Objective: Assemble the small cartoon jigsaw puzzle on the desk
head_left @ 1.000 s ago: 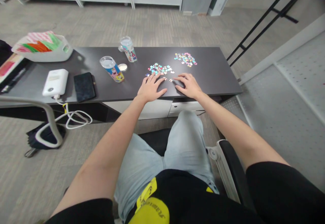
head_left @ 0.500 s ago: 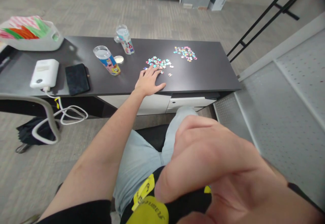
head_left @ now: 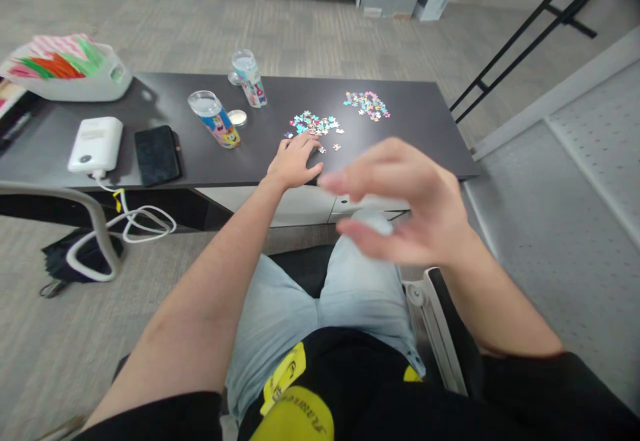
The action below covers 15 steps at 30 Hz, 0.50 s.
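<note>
My left hand (head_left: 294,162) lies on the dark tabletop (head_left: 420,137) with its fingers spread. Its fingertips reach the near edge of a pile of small puzzle pieces (head_left: 313,123), and a few loose pieces lie beside them. Blurred by motion, my right hand (head_left: 407,204) hangs in the air above my lap, near the desk's front edge. Its thumb and fingers are apart, and nothing shows between them. Farther right on the desktop is a second group of puzzle pieces (head_left: 367,105), apart from both hands.
Two clear printed cylinders, one nearer (head_left: 215,119) and one farther (head_left: 250,79), stand left of the pieces by a round lid (head_left: 237,118). A black phone (head_left: 157,155), a white power bank (head_left: 96,145) with a cable (head_left: 145,217), and a white basket (head_left: 67,84) sit farther left.
My right hand has moved forward, away from the camera and toward the desk, and its fingers have opened from a curl. My left hand has stayed nearly still beside the pile.
</note>
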Tool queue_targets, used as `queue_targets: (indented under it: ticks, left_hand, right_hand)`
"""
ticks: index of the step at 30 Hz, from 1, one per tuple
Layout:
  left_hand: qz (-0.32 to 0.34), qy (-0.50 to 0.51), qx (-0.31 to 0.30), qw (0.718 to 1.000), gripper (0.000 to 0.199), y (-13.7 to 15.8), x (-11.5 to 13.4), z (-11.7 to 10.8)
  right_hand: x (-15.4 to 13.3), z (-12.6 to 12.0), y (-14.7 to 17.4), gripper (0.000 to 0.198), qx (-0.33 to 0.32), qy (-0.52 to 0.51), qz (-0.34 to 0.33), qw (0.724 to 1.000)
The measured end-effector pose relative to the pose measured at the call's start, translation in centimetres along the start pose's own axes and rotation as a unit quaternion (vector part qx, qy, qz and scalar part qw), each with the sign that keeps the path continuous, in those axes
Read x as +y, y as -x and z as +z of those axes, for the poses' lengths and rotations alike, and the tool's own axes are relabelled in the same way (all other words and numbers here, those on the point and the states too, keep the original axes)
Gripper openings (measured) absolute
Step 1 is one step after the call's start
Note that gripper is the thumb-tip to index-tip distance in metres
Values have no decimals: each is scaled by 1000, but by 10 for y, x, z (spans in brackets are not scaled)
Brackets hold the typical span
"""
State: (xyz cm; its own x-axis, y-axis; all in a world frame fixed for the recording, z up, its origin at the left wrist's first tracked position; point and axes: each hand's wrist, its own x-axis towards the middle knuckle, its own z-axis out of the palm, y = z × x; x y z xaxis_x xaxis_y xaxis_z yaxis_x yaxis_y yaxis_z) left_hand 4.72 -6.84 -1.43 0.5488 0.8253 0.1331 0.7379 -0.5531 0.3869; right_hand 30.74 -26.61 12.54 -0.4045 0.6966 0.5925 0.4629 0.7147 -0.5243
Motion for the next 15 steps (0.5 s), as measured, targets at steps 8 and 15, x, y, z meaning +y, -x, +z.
queue_targets:
  ticks: [8,15]
  left_hand:
    - [-15,11,30,999,43,1,5,-1]
    - [-16,25,50,998,21,4,5,-1]
  right_hand:
    - [215,71,-36,42,-59,70,225,970]
    - [237,83,-34,42,-73,98,238,964]
